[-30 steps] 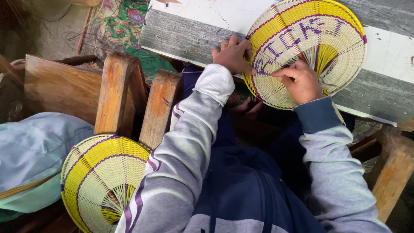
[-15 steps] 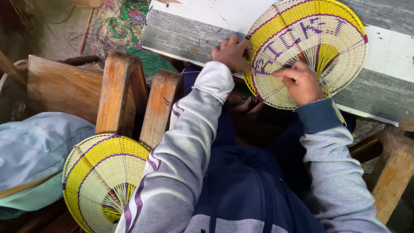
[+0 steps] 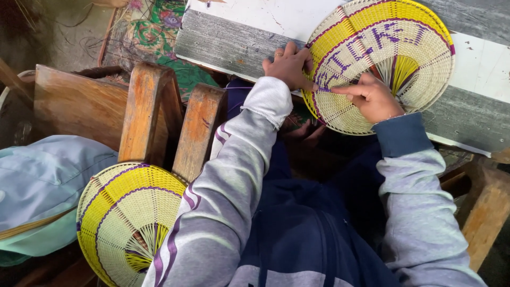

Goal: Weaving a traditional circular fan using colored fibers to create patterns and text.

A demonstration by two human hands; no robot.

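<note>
Closest to the camera, a second woven fan [image 3: 125,218] in yellow and cream is lying low at the left, partly tucked behind the person's grey sleeve, just beside a pale blue cloth [image 3: 42,186]. Behind it, wooden chair slats [image 3: 151,111] are standing up between the fan and the bench. Moving out along the arms — the left hand [image 3: 289,66] is closing its fingers around the left rim of the woven fan [image 3: 419,48], thumb pressing on the face, gripping it firmly. The right hand [image 3: 374,98] is curling over the fan's lower middle, index finger stretching left along the purple weave; whether it is pinching a strand I cannot tell. The fan itself — yellow band, purple pattern, cream body — is lying flat on the grey and white painted plank [image 3: 234,40], its lower edge hanging off toward the person. Farthest back, a green patterned cloth [image 3: 154,32] is showing.
</note>
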